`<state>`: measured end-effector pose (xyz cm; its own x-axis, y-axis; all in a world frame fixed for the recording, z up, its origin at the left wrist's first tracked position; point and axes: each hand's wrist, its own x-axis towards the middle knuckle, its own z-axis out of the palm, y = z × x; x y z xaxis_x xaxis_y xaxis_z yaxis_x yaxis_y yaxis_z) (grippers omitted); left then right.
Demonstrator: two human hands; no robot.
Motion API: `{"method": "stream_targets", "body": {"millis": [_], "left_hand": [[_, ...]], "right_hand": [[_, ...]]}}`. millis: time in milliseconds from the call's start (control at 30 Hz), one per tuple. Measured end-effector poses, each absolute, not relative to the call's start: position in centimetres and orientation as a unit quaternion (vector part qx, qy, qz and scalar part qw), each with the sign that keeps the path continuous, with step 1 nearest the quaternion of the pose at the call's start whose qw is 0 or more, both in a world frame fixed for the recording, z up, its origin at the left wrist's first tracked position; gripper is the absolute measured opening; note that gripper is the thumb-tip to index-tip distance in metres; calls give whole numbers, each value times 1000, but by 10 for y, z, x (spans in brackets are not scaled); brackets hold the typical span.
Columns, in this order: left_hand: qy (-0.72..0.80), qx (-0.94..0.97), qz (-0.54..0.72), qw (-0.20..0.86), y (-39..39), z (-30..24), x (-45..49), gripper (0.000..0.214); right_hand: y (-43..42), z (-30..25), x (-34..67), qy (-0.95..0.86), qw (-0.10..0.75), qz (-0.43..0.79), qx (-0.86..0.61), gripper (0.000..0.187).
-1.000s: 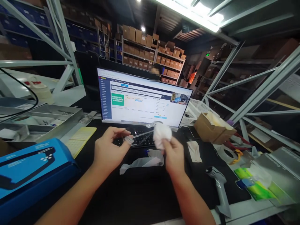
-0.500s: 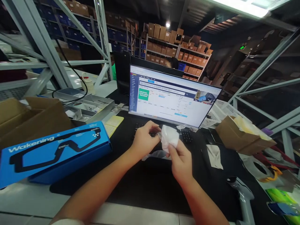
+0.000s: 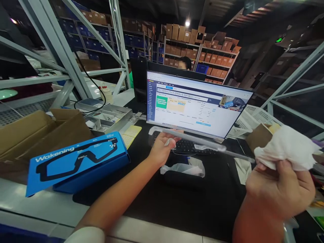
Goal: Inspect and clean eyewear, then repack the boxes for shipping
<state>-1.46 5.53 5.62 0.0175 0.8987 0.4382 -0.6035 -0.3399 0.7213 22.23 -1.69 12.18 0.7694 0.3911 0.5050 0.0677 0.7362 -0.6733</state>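
Got a clear glasses-like frame (image 3: 199, 139) pinched in my L hand (image 3: 162, 148); R hand (image 3: 282, 190)'s gripping a white cloth (image 3: 288, 146) by the frame's far end, can't tell if touching. Plastic sleeve (image 3: 186, 168)'s just right of L hand, blue Wakening box (image 3: 84, 157) left. Imo partway: frame's unwrapped, neither it nor cloth set down yet.

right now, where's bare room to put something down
The widest bare patch is black mat, between the crumpled translucent plastic sleeve and the pale front table edge. It's crowded left, around the blue cardboard box and open brown carton, and behind, where the left hand hides part of the black keyboard.
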Motion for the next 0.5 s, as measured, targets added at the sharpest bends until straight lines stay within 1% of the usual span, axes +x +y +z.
{"method": "stream_targets", "body": {"millis": [67,133,300,433,500], "left_hand": [[174,470,683,531,51,56,-12,48],[194,485,678,518,47,58,-11,49],[211,494,671,512,37,64,-10,47],[224,498,642,538,34,60,-9,52],[220,493,622,568,33,57,-8,53]], "right_hand": [[-15,117,220,-318,859,127,-382,19],[-15,113,216,-314,853,137,-393,18],[-13,109,211,-358,848,132,-368,10],[-10,103,213,-387,826,139,-386,15],[-8,100,214,-425,788,134,-424,18]]}}
